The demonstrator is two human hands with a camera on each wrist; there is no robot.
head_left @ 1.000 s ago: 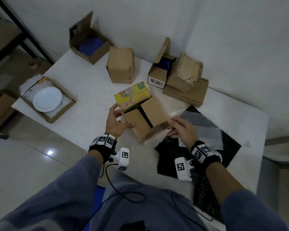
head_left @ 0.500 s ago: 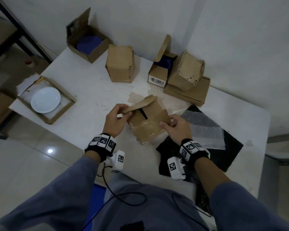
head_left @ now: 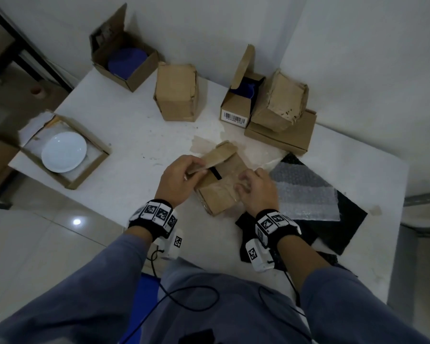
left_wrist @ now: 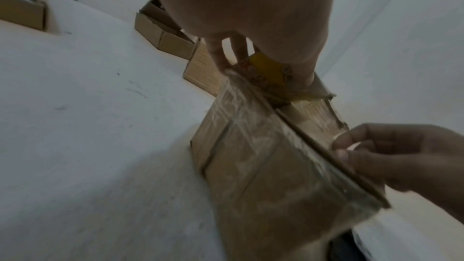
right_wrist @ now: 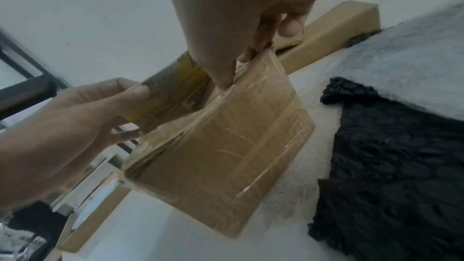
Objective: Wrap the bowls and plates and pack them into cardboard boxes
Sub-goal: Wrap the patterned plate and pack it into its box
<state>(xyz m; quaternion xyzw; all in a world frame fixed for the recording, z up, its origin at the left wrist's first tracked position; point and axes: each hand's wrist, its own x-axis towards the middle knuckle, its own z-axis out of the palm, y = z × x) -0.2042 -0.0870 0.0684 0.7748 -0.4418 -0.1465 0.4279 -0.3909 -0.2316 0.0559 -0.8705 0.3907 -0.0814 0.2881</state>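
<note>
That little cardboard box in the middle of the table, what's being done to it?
A person is closing it up. The left hand pinches the top flap of the small taped box and folds it down, while the right hand grips the box's right edge. The white plate lies unwrapped in an open tray box at the table's left edge. Bubble wrap lies beside the right hand.

Left hand (left_wrist: 251, 7) pinching the yellow-printed flap (left_wrist: 271, 66) at the far end of the taped cardboard box (left_wrist: 263, 156). Right hand (left_wrist: 401, 158) gripping the box's right edge. Two more boxes (left_wrist: 165, 35) beyond it, white table (left_wrist: 88, 126) beneath.
</note>
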